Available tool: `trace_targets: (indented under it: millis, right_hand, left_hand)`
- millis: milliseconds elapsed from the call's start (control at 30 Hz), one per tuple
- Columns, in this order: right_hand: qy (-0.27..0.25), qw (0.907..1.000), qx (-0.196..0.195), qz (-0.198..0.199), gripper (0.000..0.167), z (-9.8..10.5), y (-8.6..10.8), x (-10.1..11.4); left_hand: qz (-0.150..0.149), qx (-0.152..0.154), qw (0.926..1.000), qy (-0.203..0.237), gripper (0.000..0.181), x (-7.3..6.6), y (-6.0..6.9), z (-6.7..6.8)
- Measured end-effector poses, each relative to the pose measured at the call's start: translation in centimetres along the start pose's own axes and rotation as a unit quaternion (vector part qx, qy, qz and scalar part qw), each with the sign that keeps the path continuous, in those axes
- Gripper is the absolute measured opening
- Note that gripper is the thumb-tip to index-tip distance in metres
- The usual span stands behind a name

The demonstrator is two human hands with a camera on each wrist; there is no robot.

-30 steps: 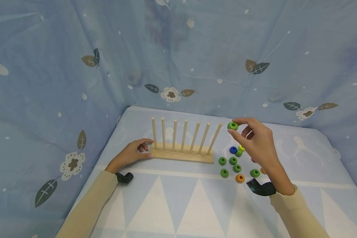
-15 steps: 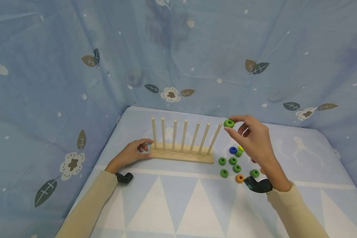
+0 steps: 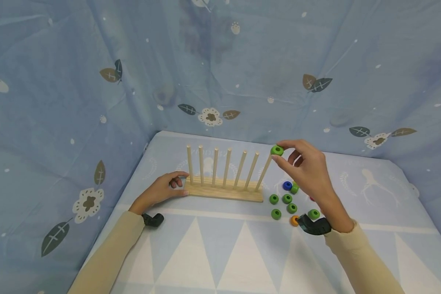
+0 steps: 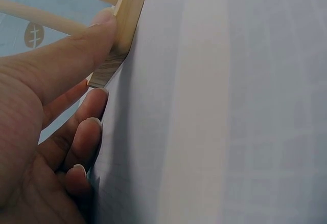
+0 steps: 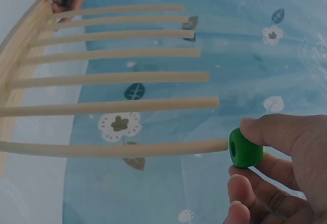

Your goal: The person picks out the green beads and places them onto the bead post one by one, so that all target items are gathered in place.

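A wooden peg rack (image 3: 220, 193) stands on the table, with several upright pegs in a row along its base board. My left hand (image 3: 161, 190) grips the left end of that base, thumb on the near side and index finger on the far side. Between thumb and index finger, my right hand (image 3: 306, 166) pinches a green bead (image 5: 249, 150). The bead is at the tip of the rightmost peg (image 5: 153, 148), its hole facing the peg end in the right wrist view. Whether bead and peg touch, I cannot tell.
Several loose green beads (image 3: 287, 199) lie right of the rack. Among them are a blue bead (image 3: 287, 185) and an orange bead (image 3: 294, 220), partly covered by the right wrist camera (image 3: 314, 226). A red bead shows beside the right forearm. Patterned blue cloth (image 3: 242, 73) hangs behind the table.
My right hand has moved left and slightly up with the green bead, from beside the rightmost peg to its tip. The left hand and the rack have stayed put.
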State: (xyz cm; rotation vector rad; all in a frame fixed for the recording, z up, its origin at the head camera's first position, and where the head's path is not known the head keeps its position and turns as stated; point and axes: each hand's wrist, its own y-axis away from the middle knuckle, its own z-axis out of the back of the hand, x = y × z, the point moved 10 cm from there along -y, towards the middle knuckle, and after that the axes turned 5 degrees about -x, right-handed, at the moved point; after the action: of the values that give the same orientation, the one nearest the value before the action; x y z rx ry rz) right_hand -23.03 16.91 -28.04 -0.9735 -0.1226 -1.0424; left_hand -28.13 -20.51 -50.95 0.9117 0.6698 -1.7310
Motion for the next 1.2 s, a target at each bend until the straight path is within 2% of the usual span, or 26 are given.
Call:
trace_targets:
  millis: [533,900,1200]
  right_hand:
    - [-0.009,0.9999,0.009,0.009,0.031,-0.8,-0.3,-0.1]
    - [-0.003,0.9997,0.025,0.000,0.032,-1.5,-0.2,-0.5]
    - [0.000,0.9994,0.035,-0.008,0.030,-1.7,0.1,-0.8]
  left_hand:
    - [-0.002,-0.006,0.9999,-0.010,0.065,0.0,0.0,0.2]
    - [-0.001,-0.007,1.0000,-0.005,0.066,0.2,-0.1,0.2]
    - [0.001,-0.005,0.9998,-0.017,0.067,0.2,0.1,0.2]
